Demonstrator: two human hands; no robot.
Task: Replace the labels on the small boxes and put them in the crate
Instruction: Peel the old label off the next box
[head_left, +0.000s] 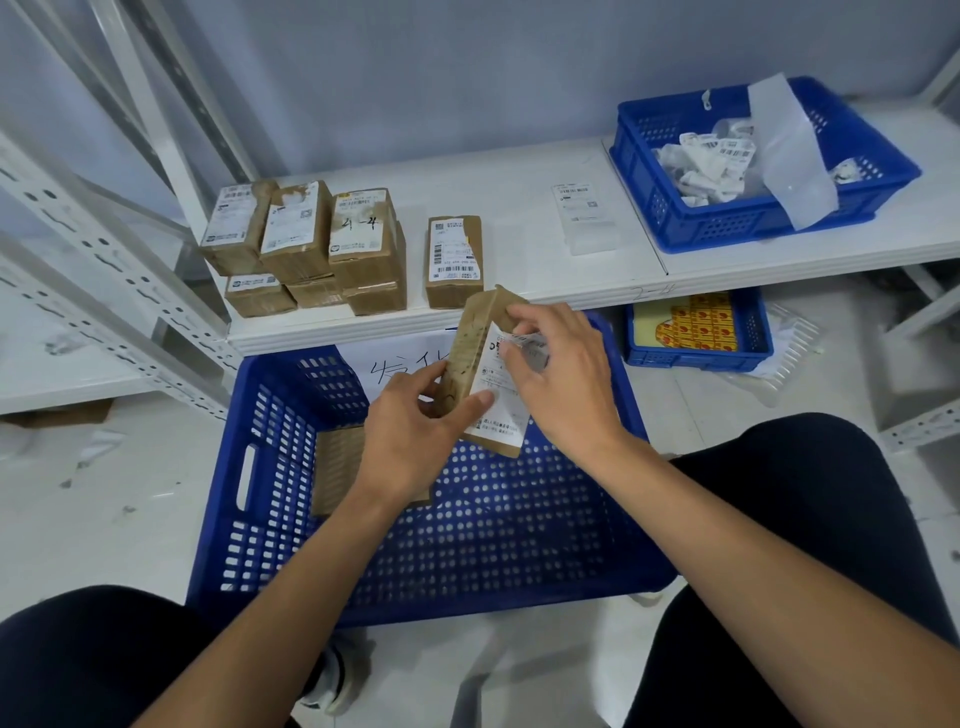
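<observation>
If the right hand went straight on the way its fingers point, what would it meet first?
Likely the small box held by the left hand, right at the fingertips where the right hand pinches the label.

I hold one brown small box (460, 358) tilted above the blue perforated crate (467, 535), its white label (506, 415) lifted at the top edge. A second box (337, 467) lies flat inside the crate; the stacked boxes (306, 244) stand beyond the crate

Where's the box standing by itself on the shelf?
In the head view the lone box stands on the white shelf, just right of the stacked boxes, beyond the held box above the blue crate.
</observation>
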